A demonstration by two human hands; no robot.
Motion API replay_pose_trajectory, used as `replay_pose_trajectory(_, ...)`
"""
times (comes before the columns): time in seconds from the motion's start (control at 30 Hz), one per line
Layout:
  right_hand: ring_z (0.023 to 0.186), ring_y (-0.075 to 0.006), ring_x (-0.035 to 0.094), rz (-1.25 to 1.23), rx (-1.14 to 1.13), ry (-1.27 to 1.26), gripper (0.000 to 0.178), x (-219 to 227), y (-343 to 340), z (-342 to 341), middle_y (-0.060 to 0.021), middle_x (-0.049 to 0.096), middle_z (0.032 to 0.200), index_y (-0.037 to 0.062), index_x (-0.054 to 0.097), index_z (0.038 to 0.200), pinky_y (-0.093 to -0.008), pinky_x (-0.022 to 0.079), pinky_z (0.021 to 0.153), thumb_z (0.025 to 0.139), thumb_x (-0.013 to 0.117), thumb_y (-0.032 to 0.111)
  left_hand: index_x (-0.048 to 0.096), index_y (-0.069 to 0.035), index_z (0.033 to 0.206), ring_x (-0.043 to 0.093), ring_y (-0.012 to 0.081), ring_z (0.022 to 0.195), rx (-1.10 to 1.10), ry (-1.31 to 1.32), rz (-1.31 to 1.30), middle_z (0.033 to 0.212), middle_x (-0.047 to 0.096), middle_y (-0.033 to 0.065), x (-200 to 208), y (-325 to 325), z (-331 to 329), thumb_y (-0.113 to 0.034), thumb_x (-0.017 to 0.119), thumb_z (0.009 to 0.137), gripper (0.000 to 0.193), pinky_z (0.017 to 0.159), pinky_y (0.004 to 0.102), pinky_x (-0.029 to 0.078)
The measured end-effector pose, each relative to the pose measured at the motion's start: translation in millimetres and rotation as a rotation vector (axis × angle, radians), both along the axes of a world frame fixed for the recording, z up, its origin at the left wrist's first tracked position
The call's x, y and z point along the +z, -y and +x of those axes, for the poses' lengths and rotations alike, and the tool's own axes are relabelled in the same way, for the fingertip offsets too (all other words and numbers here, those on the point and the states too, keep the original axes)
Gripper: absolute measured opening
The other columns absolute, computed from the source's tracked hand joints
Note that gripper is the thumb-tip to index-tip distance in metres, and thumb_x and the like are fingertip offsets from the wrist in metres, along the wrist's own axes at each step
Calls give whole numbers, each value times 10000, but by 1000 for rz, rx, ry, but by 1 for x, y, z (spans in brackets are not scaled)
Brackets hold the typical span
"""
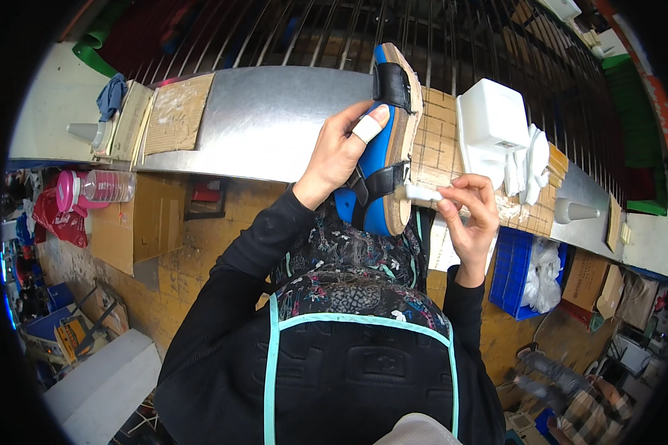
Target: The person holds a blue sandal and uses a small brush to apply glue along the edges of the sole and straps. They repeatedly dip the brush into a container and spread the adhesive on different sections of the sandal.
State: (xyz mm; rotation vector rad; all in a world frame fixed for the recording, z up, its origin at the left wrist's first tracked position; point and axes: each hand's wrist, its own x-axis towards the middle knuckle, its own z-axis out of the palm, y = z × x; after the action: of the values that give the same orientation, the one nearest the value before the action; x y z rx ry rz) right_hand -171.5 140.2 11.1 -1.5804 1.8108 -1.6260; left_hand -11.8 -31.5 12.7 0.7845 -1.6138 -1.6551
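A sandal [379, 182] with black straps sits on a blue shoe last, tilted up over the bench edge with its sole side facing right. My left hand [341, 152] is closed round its middle, the thumb, wrapped in a white band, lying across the blue last. Between the fingertips of my right hand [471, 219] is the white handle of a small brush [423, 193]. The brush's tip is at the sole edge, close to the lower strap's end; whether it touches is hard to tell.
A metal bench top [274, 111] runs across in front of me, with rows of metal rods beyond. On its right lie a gridded cardboard sheet [434, 141] and a white plastic container [493, 115]. Below stand a blue crate [511, 271] and a cardboard box [137, 222].
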Motion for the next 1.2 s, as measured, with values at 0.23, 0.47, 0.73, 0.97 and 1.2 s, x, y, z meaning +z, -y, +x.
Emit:
replay_pose_trajectory(0.23, 784, -125, 574, 40, 51, 23, 141, 4, 0, -1, -74, 574, 975, 20, 742, 935, -238, 469, 647, 796, 748, 42, 614, 71, 1148, 599, 139, 868, -19, -53, 94, 952, 661, 122, -2, 2, -3, -499, 559, 930, 613, 768, 259, 477)
replay_pose_trajectory(0.47, 850, -129, 559, 67, -37, 263, 132, -6, 5, 6, -52, 573, 924, -4, 722, 971, -235, 454, 734, 851, 704, 49, 542, 45, 1250, 590, 131, 1008, -160, -123, 345, 1128, 621, 107, -10, -2, 2, -518, 494, 958, 636, 881, 270, 476)
replay_pose_trajectory(0.73, 795, -119, 573, 226, -43, 297, 131, 11, -37, 11, -57, 568, 922, -13, 730, 962, -228, 467, 706, 839, 701, 24, 609, 49, 1146, 577, 126, 911, 15, -92, 249, 995, 638, 98, -18, -5, 1, -502, 561, 931, 593, 821, 256, 462)
replay_pose_trajectory(0.97, 753, -88, 540, 232, -126, 186, 125, 13, -38, 22, -44, 561, 919, 4, 736, 966, -218, 430, 616, 848, 704, 29, 598, 50, 1186, 603, 144, 892, 94, -47, 101, 996, 661, 122, -17, -6, -1, -454, 599, 920, 571, 801, 274, 482)
replay_pose_trajectory(1.2, 655, -82, 522, 216, -192, 101, 121, 10, -27, 28, -37, 571, 900, 22, 738, 954, -224, 410, 607, 836, 723, 45, 584, 57, 1207, 630, 192, 880, 132, 40, -64, 980, 668, 172, -18, -6, 1, -499, 612, 887, 642, 796, 305, 499)
